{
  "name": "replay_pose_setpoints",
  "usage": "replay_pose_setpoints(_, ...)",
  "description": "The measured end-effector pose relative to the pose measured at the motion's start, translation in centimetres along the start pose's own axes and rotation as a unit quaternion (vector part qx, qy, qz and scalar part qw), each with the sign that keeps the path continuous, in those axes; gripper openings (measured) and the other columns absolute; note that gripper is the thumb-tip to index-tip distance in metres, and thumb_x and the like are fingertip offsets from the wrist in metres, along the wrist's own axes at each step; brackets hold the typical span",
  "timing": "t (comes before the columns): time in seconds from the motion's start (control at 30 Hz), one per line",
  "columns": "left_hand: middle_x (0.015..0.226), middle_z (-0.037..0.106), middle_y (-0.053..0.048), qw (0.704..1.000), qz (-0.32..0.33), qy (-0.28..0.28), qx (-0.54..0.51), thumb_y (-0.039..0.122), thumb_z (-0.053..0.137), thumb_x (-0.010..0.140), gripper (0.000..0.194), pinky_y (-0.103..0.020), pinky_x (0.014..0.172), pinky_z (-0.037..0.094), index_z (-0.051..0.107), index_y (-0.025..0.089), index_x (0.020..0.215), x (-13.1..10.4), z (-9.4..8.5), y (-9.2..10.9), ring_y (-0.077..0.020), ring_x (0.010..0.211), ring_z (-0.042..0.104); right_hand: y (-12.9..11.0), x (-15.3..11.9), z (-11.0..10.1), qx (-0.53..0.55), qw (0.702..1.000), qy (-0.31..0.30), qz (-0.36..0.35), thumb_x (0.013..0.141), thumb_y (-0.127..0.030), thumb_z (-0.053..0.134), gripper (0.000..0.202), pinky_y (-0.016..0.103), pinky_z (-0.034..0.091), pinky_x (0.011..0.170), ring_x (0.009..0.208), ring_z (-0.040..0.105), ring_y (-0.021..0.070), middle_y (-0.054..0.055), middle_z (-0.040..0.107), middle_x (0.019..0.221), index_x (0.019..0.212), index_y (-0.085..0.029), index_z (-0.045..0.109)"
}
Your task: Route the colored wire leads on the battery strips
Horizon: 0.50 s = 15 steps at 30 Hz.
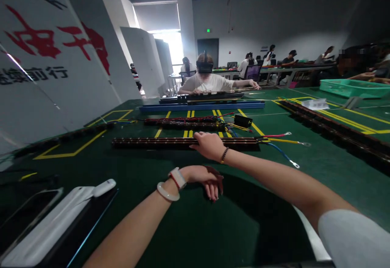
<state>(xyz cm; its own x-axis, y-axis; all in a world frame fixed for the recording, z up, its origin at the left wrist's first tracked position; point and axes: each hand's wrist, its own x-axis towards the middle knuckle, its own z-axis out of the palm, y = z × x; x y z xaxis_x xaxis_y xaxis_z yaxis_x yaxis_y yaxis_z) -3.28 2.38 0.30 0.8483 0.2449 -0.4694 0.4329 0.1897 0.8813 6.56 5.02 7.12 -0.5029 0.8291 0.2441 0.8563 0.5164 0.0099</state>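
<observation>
A long dark bar assembly (pixel 158 142) lies across the green table, with red, yellow and blue wires (pixel 282 150) ending in ring terminals at its right end. My right hand (pixel 210 145) is at the right part of this bar, its fingers curled against the top edge; whether they grip it is hidden. Nearer to me, my left hand (pixel 209 180) hangs bent at the wrist over the table, fingers apart and pointing down, holding nothing. Behind the bar is a bundle of similar dark strips (pixel 183 122) with thin wires, beside a small black block (pixel 243 121).
Blue rails (pixel 201 105) lie at the far edge, where a person (pixel 207 81) sits. Long dark strips (pixel 335 132) and a green basket (pixel 353 88) are at right. A white device (pixel 57 223) lies near left, and dark strips (pixel 61 139) run along the left edge.
</observation>
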Motion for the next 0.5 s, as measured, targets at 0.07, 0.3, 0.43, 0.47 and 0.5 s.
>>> replay_pose_setpoints(0.07,0.072,0.068,-0.007,1.0,-0.005,-0.017,0.008,0.042,0.051,0.08,0.034,-0.026,0.059,0.052,0.065,0.012,0.087,-0.1,0.1,0.1,-0.0162,0.064,0.065,-2.5,2.0,1.5,0.023,0.999,-0.014,-0.027,0.088,-0.059,0.036,0.049,0.033,0.043,0.07,0.092,0.06,0.0266,0.015,0.062,0.106,0.107,-0.017,0.053)
replay_pose_setpoints(0.3,0.081,0.066,-0.005,0.999,0.003,-0.04,0.033,0.036,0.04,0.088,0.034,-0.029,0.069,0.05,0.065,0.015,0.097,-0.6,0.2,0.2,-0.0151,0.07,0.064,-8.4,6.5,5.9,0.11,0.991,-0.044,-0.058,0.084,-0.057,0.046,0.048,0.036,0.047,0.069,0.092,0.062,0.0278,0.015,0.064,0.104,0.105,-0.014,0.054)
replay_pose_setpoints(0.43,0.087,0.065,-0.005,0.998,0.019,-0.034,0.042,0.04,0.044,0.087,0.035,-0.032,0.072,0.049,0.062,0.015,0.104,-0.9,0.1,0.0,-0.016,0.073,0.063,-9.1,7.0,6.1,0.117,0.988,-0.061,-0.074,0.078,-0.049,0.058,0.047,0.037,0.047,0.073,0.098,0.059,0.0294,0.013,0.063,0.108,0.109,-0.015,0.053)
replay_pose_setpoints(0.47,0.088,0.065,-0.006,0.998,0.021,-0.033,0.041,0.042,0.044,0.087,0.037,-0.033,0.073,0.049,0.061,0.015,0.104,-1.0,0.1,0.1,-0.0163,0.073,0.063,-8.9,6.9,5.6,0.119,0.988,-0.061,-0.083,0.078,-0.048,0.058,0.047,0.038,0.046,0.076,0.1,0.058,0.0292,0.012,0.062,0.109,0.111,-0.016,0.052)
replay_pose_setpoints(0.5,0.088,0.065,-0.007,0.998,0.023,-0.032,0.038,0.043,0.044,0.086,0.038,-0.034,0.074,0.048,0.061,0.015,0.105,-1.1,0.2,0.1,-0.0169,0.073,0.063,-8.4,6.6,5.0,0.119,0.987,-0.055,-0.096,0.079,-0.048,0.057,0.046,0.039,0.045,0.079,0.102,0.057,0.029,0.012,0.062,0.111,0.112,-0.016,0.052)
